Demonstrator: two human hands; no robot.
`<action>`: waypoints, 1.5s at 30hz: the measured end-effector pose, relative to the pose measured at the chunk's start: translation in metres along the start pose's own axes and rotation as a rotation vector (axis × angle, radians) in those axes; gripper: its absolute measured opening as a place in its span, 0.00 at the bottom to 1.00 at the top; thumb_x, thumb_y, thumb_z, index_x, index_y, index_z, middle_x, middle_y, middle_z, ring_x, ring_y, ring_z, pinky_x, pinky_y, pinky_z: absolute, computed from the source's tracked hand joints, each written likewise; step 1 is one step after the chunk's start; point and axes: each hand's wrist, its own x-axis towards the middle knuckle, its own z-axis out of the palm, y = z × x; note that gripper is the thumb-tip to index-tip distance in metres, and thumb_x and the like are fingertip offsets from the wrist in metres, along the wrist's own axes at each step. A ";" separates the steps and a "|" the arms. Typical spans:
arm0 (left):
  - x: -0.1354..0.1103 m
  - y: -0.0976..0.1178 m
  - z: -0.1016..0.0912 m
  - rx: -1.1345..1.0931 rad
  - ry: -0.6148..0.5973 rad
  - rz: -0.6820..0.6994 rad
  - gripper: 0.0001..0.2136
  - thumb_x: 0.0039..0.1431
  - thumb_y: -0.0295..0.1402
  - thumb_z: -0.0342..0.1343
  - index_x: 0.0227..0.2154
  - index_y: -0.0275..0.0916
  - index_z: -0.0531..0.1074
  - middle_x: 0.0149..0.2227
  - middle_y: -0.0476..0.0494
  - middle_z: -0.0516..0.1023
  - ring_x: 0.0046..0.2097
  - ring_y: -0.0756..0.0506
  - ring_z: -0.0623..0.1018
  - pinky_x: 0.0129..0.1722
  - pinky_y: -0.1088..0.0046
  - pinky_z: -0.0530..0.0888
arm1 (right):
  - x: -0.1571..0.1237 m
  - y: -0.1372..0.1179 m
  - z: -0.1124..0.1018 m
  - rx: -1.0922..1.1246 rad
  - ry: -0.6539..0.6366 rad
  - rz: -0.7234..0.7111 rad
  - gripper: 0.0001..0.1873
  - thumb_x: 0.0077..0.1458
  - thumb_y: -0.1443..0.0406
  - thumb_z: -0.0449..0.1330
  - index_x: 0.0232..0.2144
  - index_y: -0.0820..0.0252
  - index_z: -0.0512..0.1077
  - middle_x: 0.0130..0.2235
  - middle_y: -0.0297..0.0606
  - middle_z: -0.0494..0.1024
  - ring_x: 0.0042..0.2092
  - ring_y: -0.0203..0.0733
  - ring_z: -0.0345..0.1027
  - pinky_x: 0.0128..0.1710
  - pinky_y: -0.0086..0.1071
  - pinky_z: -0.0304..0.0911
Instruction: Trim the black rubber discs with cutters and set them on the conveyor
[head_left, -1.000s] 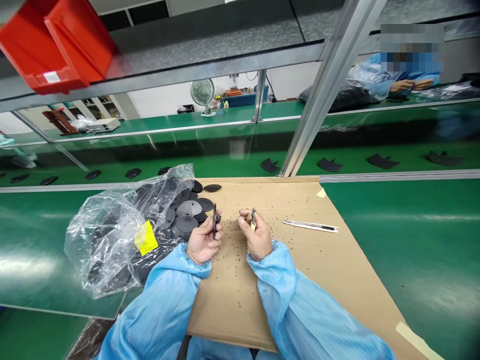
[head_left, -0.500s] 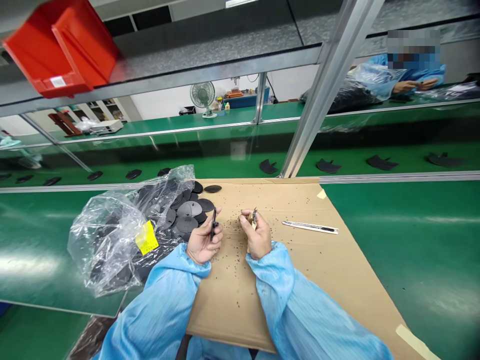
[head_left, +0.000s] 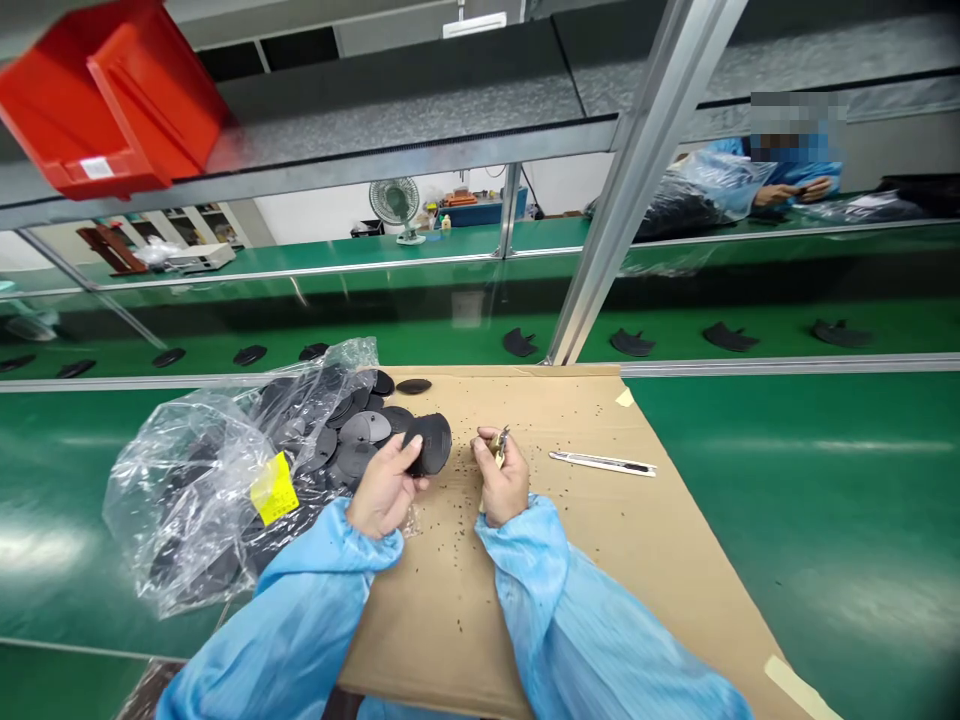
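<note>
My left hand [head_left: 386, 488] grips a black oval plastic piece [head_left: 430, 445] between thumb and fingers, its broad face turned toward me. Beside it, on the right, my right hand [head_left: 502, 483] is closed around small nippers [head_left: 501, 440] with a metal tip and yellowish handle, mostly hidden by the fingers. The two hands are apart above a cardboard sheet [head_left: 600, 580] strewn with tiny dark bits. Close to my left hand, more black oval pieces [head_left: 365, 428] lie in a heap, spilling from a clear plastic bag [head_left: 180, 450] with a yellow label [head_left: 274, 489].
A white utility knife [head_left: 602, 463] lies right of my right hand. Behind the cardboard, curved black parts [head_left: 632, 343] sit along a green belt [head_left: 465, 335]. A metal post [head_left: 611, 210] rises there. Overhead, a red bin [head_left: 112, 100] rests on a shelf. A co-worker's hands [head_left: 795, 192] show far right.
My left hand has turned the black oval piece from edge-on to face-on. The nippers stay in my right hand, tilted slightly differently. The whole view has shifted a little.
</note>
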 end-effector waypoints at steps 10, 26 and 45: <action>0.144 0.099 0.014 1.113 0.285 0.636 0.14 0.45 0.24 0.57 0.38 0.35 0.74 0.32 0.41 0.75 0.36 0.43 0.74 0.39 0.68 0.71 | -0.003 -0.002 0.005 -0.034 0.026 -0.014 0.15 0.51 0.57 0.58 0.36 0.62 0.69 0.31 0.39 0.73 0.34 0.41 0.67 0.37 0.34 0.64; 0.282 -0.029 0.152 1.537 0.166 0.334 0.29 0.50 0.42 0.59 0.52 0.32 0.61 0.51 0.24 0.68 0.54 0.32 0.67 0.51 0.58 0.62 | -0.010 0.007 0.020 0.119 0.246 0.098 0.18 0.50 0.63 0.56 0.44 0.58 0.61 0.34 0.34 0.63 0.35 0.37 0.62 0.38 0.33 0.60; 0.097 0.013 0.078 0.276 0.066 0.260 0.13 0.52 0.32 0.58 0.40 0.37 0.67 0.39 0.42 0.74 0.38 0.46 0.75 0.33 0.71 0.71 | -0.003 0.000 0.003 -0.128 0.028 -0.032 0.26 0.55 0.55 0.54 0.53 0.65 0.63 0.34 0.38 0.71 0.34 0.40 0.66 0.39 0.36 0.63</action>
